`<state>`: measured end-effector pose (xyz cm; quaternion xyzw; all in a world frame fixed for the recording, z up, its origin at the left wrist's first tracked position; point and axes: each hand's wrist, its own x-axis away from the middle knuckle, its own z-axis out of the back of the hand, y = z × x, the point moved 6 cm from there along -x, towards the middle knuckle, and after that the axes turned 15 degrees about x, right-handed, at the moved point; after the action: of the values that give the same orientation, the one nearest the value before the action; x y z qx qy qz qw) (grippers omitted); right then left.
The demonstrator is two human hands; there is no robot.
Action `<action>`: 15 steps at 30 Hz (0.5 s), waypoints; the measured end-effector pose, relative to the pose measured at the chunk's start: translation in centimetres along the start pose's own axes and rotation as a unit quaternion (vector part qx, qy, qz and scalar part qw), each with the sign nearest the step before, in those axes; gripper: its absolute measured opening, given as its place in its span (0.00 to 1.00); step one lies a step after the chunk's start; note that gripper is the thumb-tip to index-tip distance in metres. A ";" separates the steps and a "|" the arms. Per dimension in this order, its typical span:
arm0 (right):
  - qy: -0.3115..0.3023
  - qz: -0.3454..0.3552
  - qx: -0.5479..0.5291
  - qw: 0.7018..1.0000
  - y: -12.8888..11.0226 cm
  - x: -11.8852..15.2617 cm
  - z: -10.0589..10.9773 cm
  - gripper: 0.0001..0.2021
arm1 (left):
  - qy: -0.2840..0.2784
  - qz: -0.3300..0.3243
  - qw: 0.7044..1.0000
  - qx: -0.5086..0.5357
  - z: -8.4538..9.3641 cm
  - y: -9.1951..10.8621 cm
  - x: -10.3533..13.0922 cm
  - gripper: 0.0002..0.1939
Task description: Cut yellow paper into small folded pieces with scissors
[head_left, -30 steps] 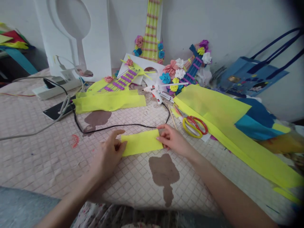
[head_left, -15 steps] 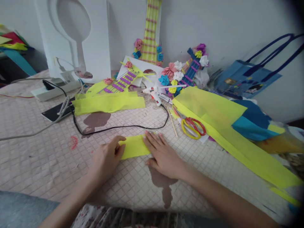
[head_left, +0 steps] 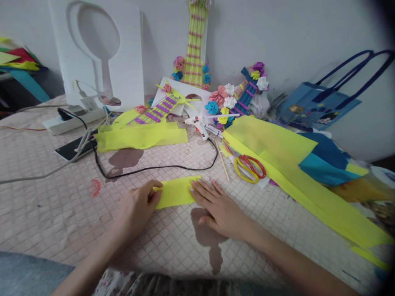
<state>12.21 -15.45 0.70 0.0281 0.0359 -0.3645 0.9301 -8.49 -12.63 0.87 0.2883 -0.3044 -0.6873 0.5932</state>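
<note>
A yellow crepe-paper strip (head_left: 175,192) lies flat on the quilted tablecloth (head_left: 173,234) in front of me. At its left end my left hand (head_left: 139,204) pinches the edge between thumb and curled fingers. My right hand (head_left: 217,207) rests open, palm down, with its fingertips on the strip's right end. Behind the strip runs the black cord of a white glue gun (head_left: 201,127). Scissors (head_left: 249,167) with one yellow and one red handle lie right of my right hand, beside a thin wooden stick (head_left: 223,163).
Folded yellow paper (head_left: 142,137) lies at the back left by a black phone (head_left: 72,147) and a white power strip (head_left: 74,119). A long yellow sheet (head_left: 277,144) spreads over the right side. Decorated paper guitars (head_left: 194,53), a white cut-out board (head_left: 129,53) and a blue bag (head_left: 311,105) stand behind.
My right hand has slid slightly right along the strip, uncovering more of its right end. My left hand keeps its pinch. The view has shifted a little.
</note>
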 end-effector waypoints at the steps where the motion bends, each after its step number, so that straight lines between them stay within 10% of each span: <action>1: 0.000 -0.005 -0.001 1.000 0.1 0.1 0.0 0.35 | -0.004 -0.003 1.000 0.003 0.0 -0.1 0.0 0.13; 10: 0.147 -0.182 -0.224 0.946 3.2 2.4 0.9 0.22 | 0.018 -0.071 0.982 -0.177 2.0 3.6 0.1 0.17; 15: 0.200 -0.218 -0.269 0.917 3.8 2.5 1.3 0.17 | -0.112 -0.266 0.948 -0.138 -2.8 8.3 -0.4 0.16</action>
<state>16.68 -14.41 1.85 -0.1592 0.3227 -0.5219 0.7734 -1.04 -13.36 5.38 0.1958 -0.1834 -0.8830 0.3852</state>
